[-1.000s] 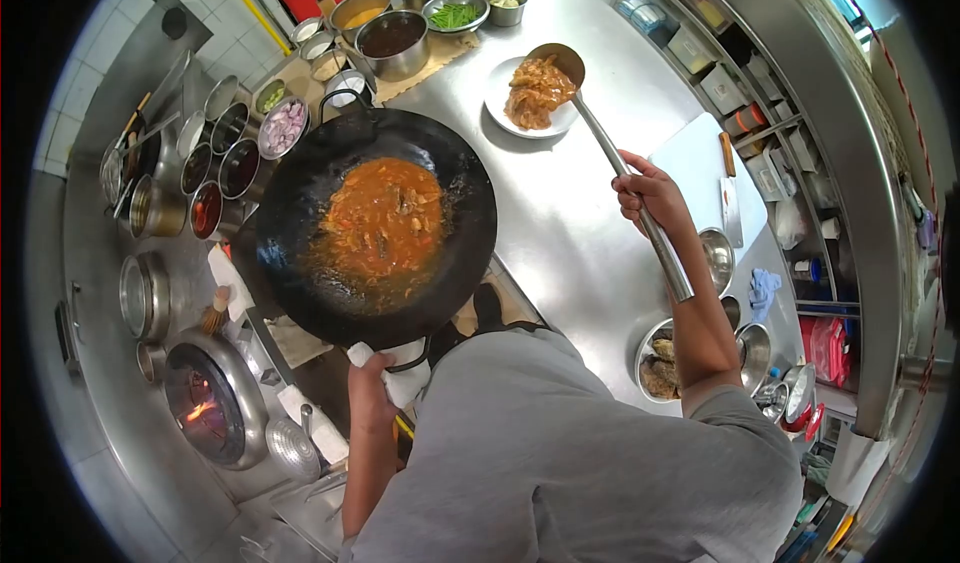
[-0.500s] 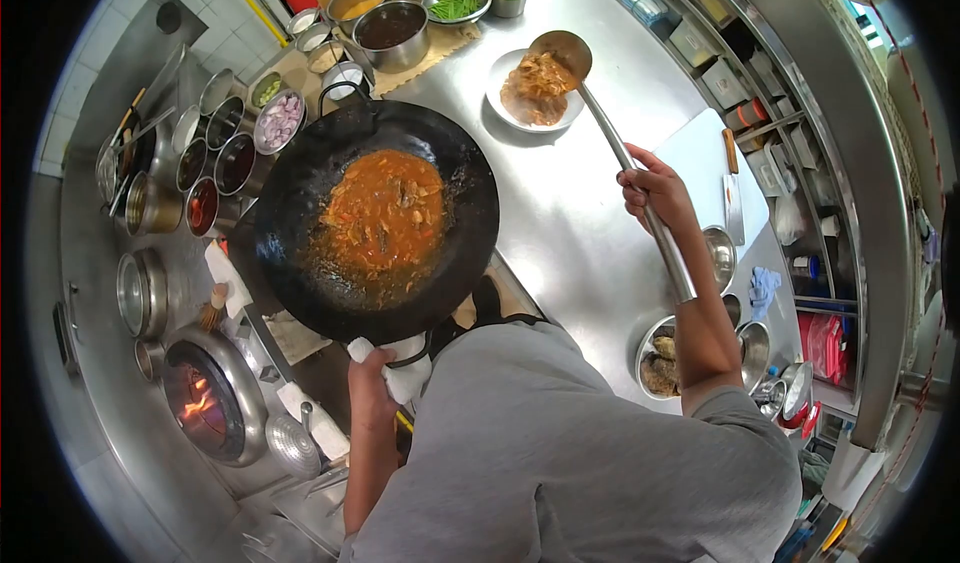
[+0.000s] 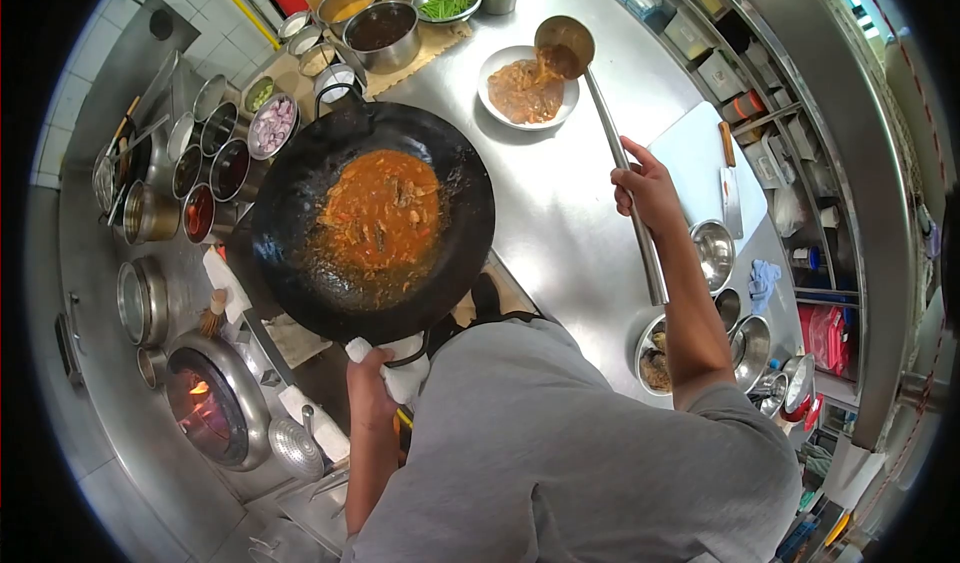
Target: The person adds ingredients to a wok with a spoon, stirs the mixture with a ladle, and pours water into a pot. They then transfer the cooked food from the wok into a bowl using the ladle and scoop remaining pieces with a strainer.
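Observation:
My right hand [image 3: 645,188] is closed around the long metal handle of a ladle [image 3: 566,45]. The ladle's bowl tips over the right rim of a white plate [image 3: 484,91], and reddish-brown stew [image 3: 525,93] runs from it onto the plate. My left hand [image 3: 372,388] is closed on a white cloth [image 3: 408,381] wrapped about the near loop handle of a black wok [image 3: 460,203]. More orange-red stew with chunks [image 3: 382,211] lies in the middle of the wok.
A lit burner [image 3: 208,403] burns at lower left, beside a perforated skimmer [image 3: 295,446]. Bowls of sliced onion [image 3: 272,126], green beans [image 3: 446,5] and sauces stand at the back left. A knife [image 3: 731,188] rests on a white board [image 3: 690,158] at right.
The ladle has tilted further over the plate, and its stew has spread across it. My right hand has shifted slightly left. My left hand and the wok hold nearly the same place.

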Demonstrator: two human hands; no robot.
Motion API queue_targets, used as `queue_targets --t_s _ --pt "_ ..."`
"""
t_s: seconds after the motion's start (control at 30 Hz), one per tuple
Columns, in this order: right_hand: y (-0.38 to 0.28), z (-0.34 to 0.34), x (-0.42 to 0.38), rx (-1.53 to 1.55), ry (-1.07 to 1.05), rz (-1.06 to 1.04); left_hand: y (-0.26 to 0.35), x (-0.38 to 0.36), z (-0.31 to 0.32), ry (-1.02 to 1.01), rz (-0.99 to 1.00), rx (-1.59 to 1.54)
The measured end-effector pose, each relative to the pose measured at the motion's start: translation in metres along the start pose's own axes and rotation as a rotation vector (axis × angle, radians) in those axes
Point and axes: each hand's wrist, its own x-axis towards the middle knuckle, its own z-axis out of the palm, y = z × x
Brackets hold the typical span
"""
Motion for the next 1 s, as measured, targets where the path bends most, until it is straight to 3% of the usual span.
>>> queue_targets --t_s 0.6,0.7,0.73,0.8,0.87,1.0 --pt "0.025 -0.002 -0.022 -0.383 0.077 -0.111 -0.003 0.006 -0.006 0.02 -0.042 -0.024" --pt "0.024 -0.011 -0.028 0.287 -0.034 -0.016 -0.002 0.006 -0.012 0.002 -0.052 -0.012" --pt "0.024 -0.009 -0.037 0.286 -0.04 -0.015 -0.002 0.006 -0.014 0.006 -0.051 0.001" --pt "0.019 -0.003 -0.062 0.702 -0.112 0.021 -0.002 0.01 -0.018 0.053 -0.032 0.015" --pt "0.013 0.013 -0.095 0.638 -0.187 0.059 -0.007 0.021 -0.04 0.026 -0.033 0.023" --pt "0.018 0.076 -0.135 0.026 -0.291 0.027 0.011 0.017 -0.038 -0.008 -0.039 0.016"
